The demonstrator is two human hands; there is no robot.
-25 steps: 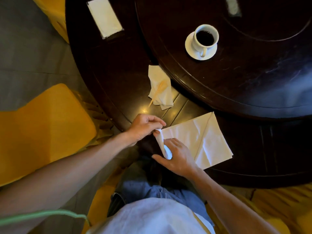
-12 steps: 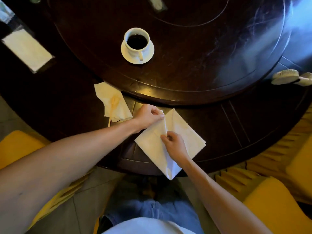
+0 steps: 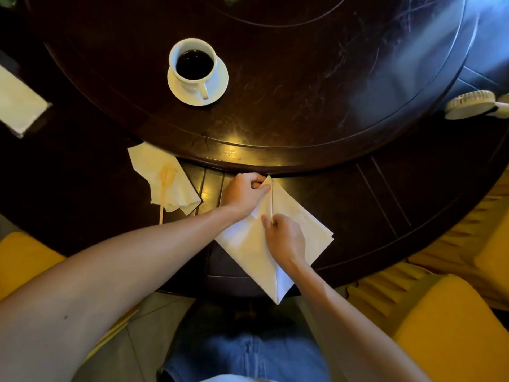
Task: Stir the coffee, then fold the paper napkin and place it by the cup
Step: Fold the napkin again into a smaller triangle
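A white paper napkin (image 3: 300, 224) lies on the near rim of the dark round table (image 3: 385, 205), one corner hanging over the table's edge. A crease runs down its middle. My left hand (image 3: 243, 193) pinches the napkin's far corner. My right hand (image 3: 283, 238) presses fingertips on the crease near the middle. A white cup of black coffee (image 3: 194, 64) stands on a white saucer (image 3: 220, 78) on the raised turntable, well beyond the napkin. A wooden stir stick (image 3: 162, 194) rests on a crumpled, stained napkin (image 3: 179, 191) left of my left hand.
The raised round turntable (image 3: 316, 106) fills the table's middle, its edge just beyond my left hand. A flat white napkin stack (image 3: 19, 103) sits far left. A pale round brush-like object (image 3: 468, 104) lies at the right edge. Yellow chairs (image 3: 451, 334) flank my knees.
The view swung right, then closer. The napkin's flap was folded across to a centre crease; my left hand went to its far corner, my right hand onto the crease.
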